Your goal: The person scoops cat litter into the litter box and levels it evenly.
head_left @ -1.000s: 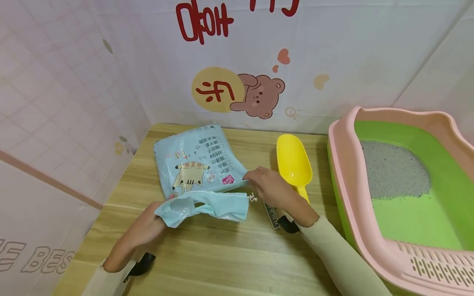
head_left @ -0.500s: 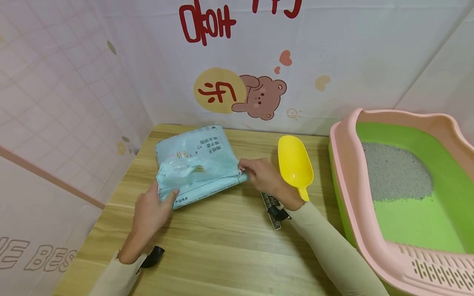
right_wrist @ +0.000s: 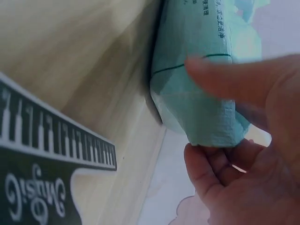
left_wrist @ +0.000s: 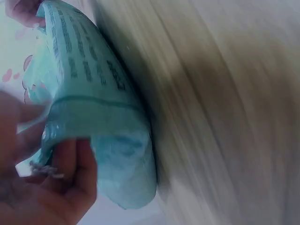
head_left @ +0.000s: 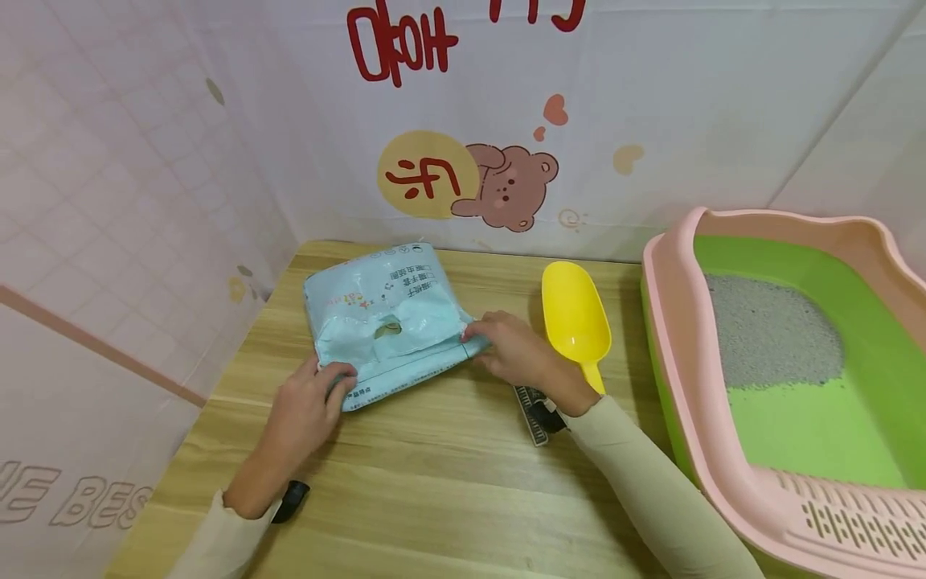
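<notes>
A light-blue printed cat litter bag (head_left: 354, 281) lies on the table near the back left, its top end folded over toward the back. In that folded flap (head_left: 419, 322) is an oval handle hole. At the bag's left front corner my left hand (head_left: 300, 414) grips the fold, thumb on top; the left wrist view shows its fingers curled under the edge, beside a tuft of white thread (left_wrist: 44, 169). My right hand (head_left: 514, 350) pinches the right end of the fold. In the right wrist view its thumb lies near a dark green line and its fingers are behind the end.
A yellow scoop (head_left: 575, 314) lies right of the bag. Partly under my right wrist is a dark ruler-like strip (right_wrist: 56, 140) with white markings. The pink-and-green litter box (head_left: 683, 338) at the right holds grey litter (head_left: 774, 334). Printed cloth walls (head_left: 289, 121) border the table.
The bag's top strip, earlier held up toward me, has been folded back over the bag. Both hands moved with it onto its ends. Over the last half second the flap has flattened slightly.
</notes>
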